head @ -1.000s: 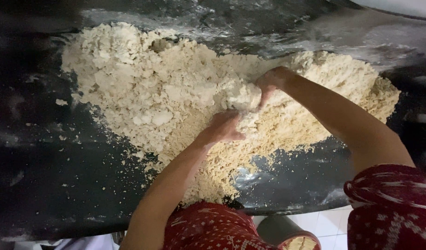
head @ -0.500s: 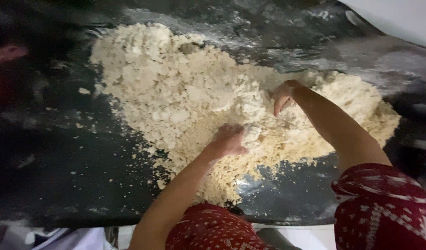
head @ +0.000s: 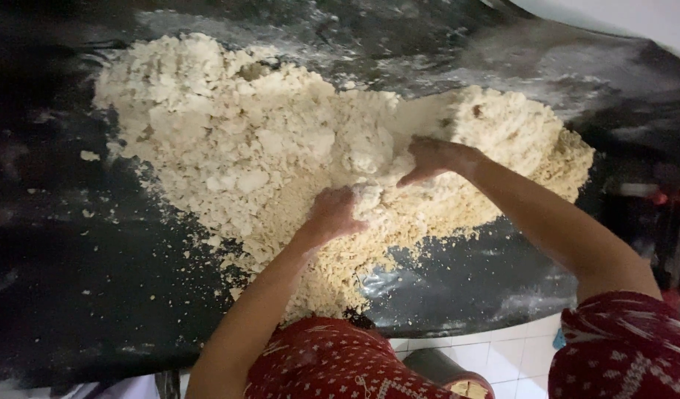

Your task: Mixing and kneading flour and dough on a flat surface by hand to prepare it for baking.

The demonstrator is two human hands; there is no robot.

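With your left hand and right hand fingers curled into the crumbly dough heap, hard pushes could scatter crumbs off the table

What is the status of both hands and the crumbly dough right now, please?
Left hand and right hand both dug into the pale crumbly dough heap, grips hidden. Heap spread on dark sheet. Nothing in the way.

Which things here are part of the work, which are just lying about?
In use: crumbly dough pile, left hand, right hand, black sheet under the dough.
Lying about: stray crumbs, white floor tiles.
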